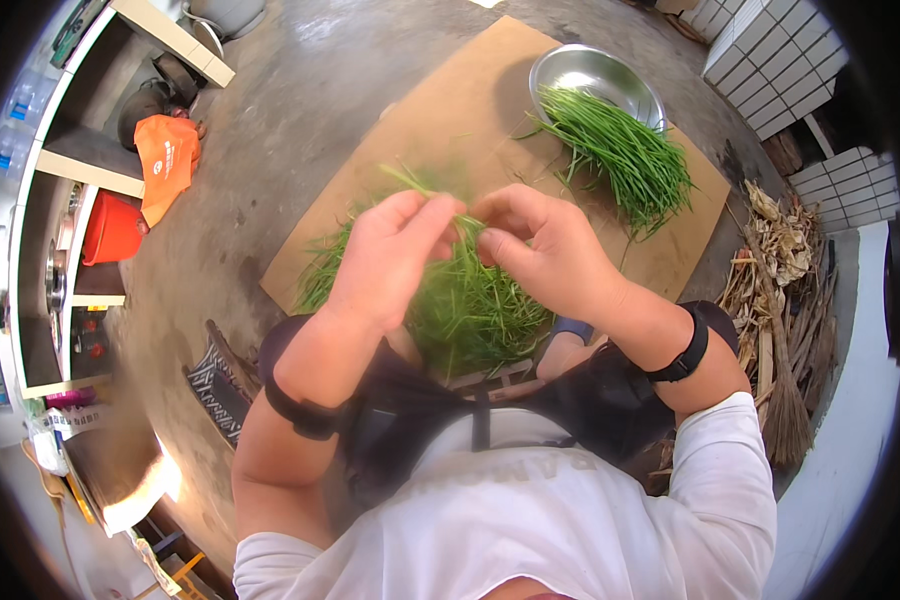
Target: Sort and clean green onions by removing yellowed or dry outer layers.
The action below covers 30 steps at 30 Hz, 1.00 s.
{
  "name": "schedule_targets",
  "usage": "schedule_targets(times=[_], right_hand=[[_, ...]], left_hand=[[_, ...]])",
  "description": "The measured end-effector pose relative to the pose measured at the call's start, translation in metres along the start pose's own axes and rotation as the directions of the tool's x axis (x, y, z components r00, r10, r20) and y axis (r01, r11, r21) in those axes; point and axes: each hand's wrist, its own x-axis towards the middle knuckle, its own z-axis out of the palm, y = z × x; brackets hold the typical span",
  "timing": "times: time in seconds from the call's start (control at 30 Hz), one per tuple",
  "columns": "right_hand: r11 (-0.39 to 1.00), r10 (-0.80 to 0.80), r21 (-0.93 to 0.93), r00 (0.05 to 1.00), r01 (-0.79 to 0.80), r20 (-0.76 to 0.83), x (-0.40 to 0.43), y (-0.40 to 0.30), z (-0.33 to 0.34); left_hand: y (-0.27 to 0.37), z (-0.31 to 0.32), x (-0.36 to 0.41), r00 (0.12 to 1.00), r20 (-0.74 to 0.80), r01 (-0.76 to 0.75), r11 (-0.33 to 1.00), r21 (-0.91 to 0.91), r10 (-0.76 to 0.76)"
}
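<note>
My left hand [394, 251] grips a few slender green stalks [405, 178], whose tips stick out past its fingers and look blurred. Close beside it, my right hand [544, 247] pinches the other end of these stalks between thumb and fingertips. Below both hands lies a loose, tangled heap of green stalks and leaves [472, 319], partly hidden by my hands and wrists. A neater bundle of long green leaves, resembling garlic chives [619, 154], rests over the near rim of a round stainless steel basin [562, 67].
A flat brown board [435, 112] lies on the concrete floor [270, 112] under the greens and basin. To the right are dry sticks and a straw broom [784, 405]. Left stands a shelf with an orange bag [166, 161] and a red bucket [111, 229].
</note>
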Motion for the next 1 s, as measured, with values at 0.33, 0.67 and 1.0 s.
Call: schedule_targets(times=[0.33, 0.67, 1.0], right_hand=[[0.886, 0.143, 0.428, 0.983, -0.179, 0.116, 0.003, -0.005, -0.008], [0.814, 0.212, 0.513, 0.962, -0.272, 0.173, 0.002, -0.009, -0.006], [0.733, 0.326, 0.539, 0.91, -0.415, 0.258, -0.001, -0.017, -0.011]], left_hand=[[-0.014, 0.004, 0.0, 0.971, 0.12, -0.224, 0.966, 0.128, 0.209], [-0.012, 0.001, -0.001, 0.971, 0.098, -0.225, 0.973, 0.061, 0.218], [-0.008, 0.006, -0.006, 0.96, -0.009, -0.276, 0.946, 0.168, 0.281]])
